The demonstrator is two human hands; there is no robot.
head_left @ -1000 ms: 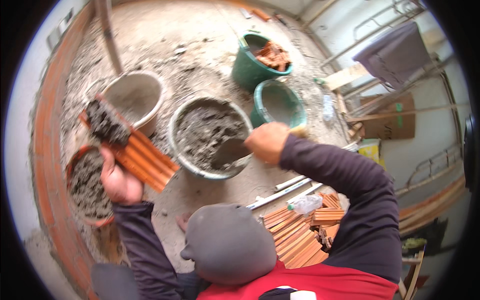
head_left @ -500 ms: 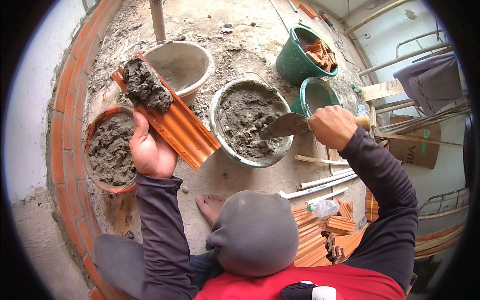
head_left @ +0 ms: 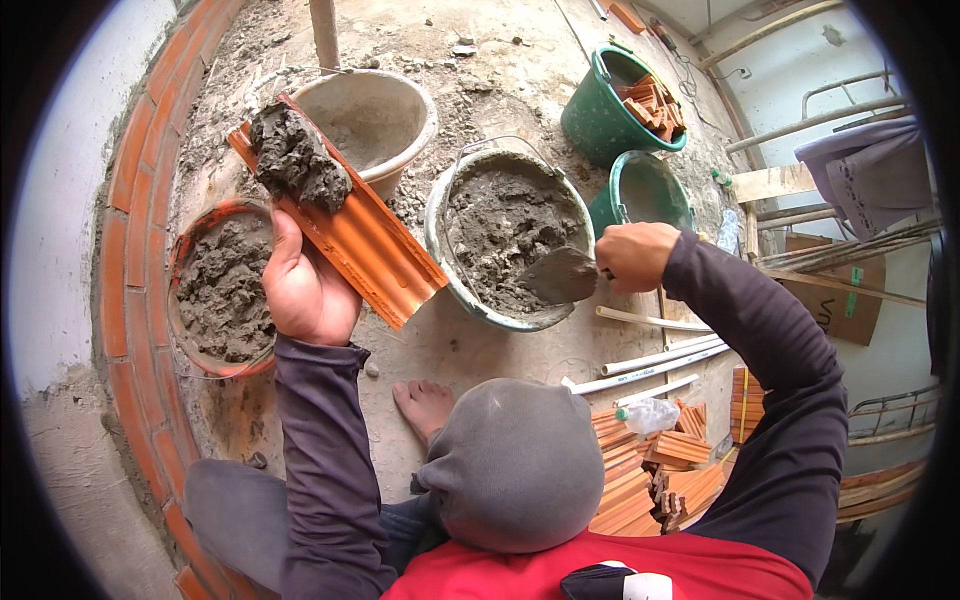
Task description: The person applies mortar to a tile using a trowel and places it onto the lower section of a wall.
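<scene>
My left hand (head_left: 316, 285) holds up a ribbed orange clay brick (head_left: 385, 265) from beneath, tilted, with a heap of grey mortar (head_left: 298, 160) on its far end. In my right hand (head_left: 638, 256) is a trowel (head_left: 562, 275), its handle hidden in the closed fingers. The trowel's blade rests at the right inner side of a mortar-filled bucket (head_left: 437, 250), touching the mortar there. Left of my left hand stands an orange-rimmed bucket (head_left: 181, 245), also full of mortar.
Behind the brick is a pale tub (head_left: 420, 140). Two green buckets stand at the right; the bigger one (head_left: 590, 125) holds brick pieces. White pipes (head_left: 650, 372) and stacked orange bricks (head_left: 620, 480) lie near my right side. A curved brick course (head_left: 115, 260) borders the left wall.
My right hand has drawn slightly left and nearer and turned, so the trowel blade now lies lower, at the bucket's right side. The left hand keeps the loaded brick almost still.
</scene>
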